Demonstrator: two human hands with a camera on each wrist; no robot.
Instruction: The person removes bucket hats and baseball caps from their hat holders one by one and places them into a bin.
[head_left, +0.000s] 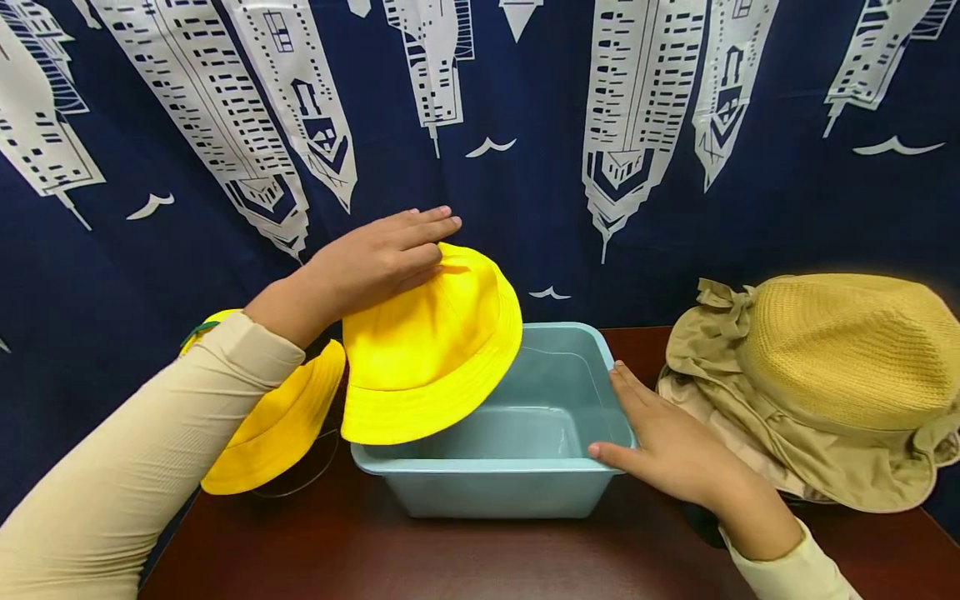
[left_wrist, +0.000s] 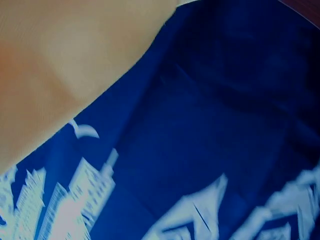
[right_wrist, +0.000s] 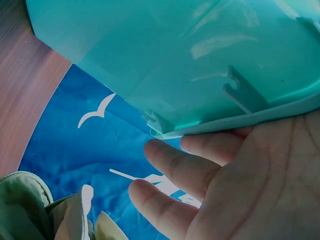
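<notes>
A yellow bucket hat (head_left: 431,350) is up over the left part of a light blue plastic basin (head_left: 495,492), its brim low and its crown toward the back. My left hand (head_left: 382,258) holds it at the crown; the thumb is hidden. Only a sleeve (left_wrist: 65,65) shows in the left wrist view, not the hand. On the basin's right rim rests my right hand (head_left: 675,442), thumb along the front corner and fingers pointing back. Seen from the right wrist, its fingers (right_wrist: 182,165) lie fairly straight against the outside of the rim (right_wrist: 250,120).
Another yellow hat (head_left: 277,433) sits left of the basin, partly behind my left forearm. At the right lies a tan straw hat (head_left: 847,350) with a fabric brim, on other fabric. The brown table (head_left: 465,567) ends at a navy cloth (head_left: 517,192) printed with white buildings.
</notes>
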